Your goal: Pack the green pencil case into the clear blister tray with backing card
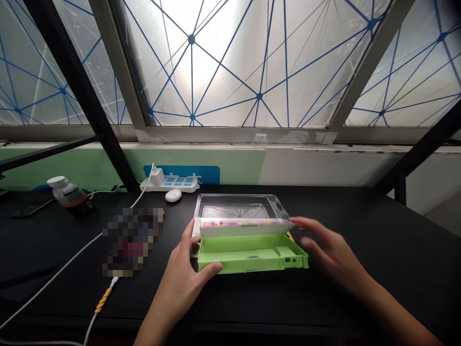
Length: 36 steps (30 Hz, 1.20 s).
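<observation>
A bright green plastic pencil case (237, 259) stands on the black desk, its lid (247, 229) partly raised along the far side. The lid's pale inner face is toward me, with a colourful strip along its top edge. My left hand (187, 264) grips the case's left end, thumb on the front rim and fingers behind. At the lid's upper right corner, the fingertips of my right hand (329, 247) touch the edge; its thumb is apart from them. The case's visible interior holds only moulded compartments. Behind it lies a clear plastic tray (234, 199).
A white power strip (180, 182) with a plug sits by the wall, near a small white round case (173, 195). Left are a pixelated item (133, 242), a white cable (79, 253) and a white-capped bottle (68, 192). Black frame bars (77, 86) slant at both sides.
</observation>
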{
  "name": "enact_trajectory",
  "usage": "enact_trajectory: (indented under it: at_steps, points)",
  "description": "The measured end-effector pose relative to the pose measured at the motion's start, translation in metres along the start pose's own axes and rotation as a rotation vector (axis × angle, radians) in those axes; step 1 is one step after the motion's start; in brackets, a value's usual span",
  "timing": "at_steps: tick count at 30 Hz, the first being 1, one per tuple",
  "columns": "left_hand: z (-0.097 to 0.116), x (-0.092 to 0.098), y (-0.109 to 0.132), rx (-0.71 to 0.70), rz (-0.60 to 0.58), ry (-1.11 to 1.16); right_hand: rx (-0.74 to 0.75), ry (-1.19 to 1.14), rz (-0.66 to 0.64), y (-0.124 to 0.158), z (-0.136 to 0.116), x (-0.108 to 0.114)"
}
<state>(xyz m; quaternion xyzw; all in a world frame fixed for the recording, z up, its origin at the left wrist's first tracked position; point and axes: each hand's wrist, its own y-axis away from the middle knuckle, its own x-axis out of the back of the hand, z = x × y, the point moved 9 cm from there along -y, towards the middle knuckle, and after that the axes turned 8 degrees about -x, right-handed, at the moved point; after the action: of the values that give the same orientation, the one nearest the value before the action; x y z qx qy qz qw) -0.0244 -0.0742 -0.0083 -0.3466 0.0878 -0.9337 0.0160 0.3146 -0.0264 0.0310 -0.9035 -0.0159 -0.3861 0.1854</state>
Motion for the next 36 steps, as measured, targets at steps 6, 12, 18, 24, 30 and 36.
enact_trajectory:
  at_steps: [6,12,18,24,30,36]
  points:
    - [-0.010,0.001,-0.005,-0.043,0.062,-0.027,0.077,0.147,-0.097,0.033,0.003,-0.026]
    - [-0.002,-0.007,-0.006,-0.244,0.089,-0.177,-0.030,0.129,-0.015,0.013,0.003,-0.017]
    - [-0.002,-0.017,-0.008,-0.298,0.052,-0.344,-0.239,0.314,-0.092,0.004,0.022,-0.021]
    - [-0.003,-0.020,-0.005,-0.287,0.024,-0.244,0.069,0.506,0.107,-0.004,-0.024,-0.010]
    - [-0.012,-0.021,-0.008,-0.182,-0.063,-0.112,0.329,0.460,-0.146,-0.017,-0.087,-0.069]
    - [-0.013,-0.017,-0.008,-0.171,-0.029,-0.128,0.287,0.462,-0.202,-0.028,-0.091,-0.094]
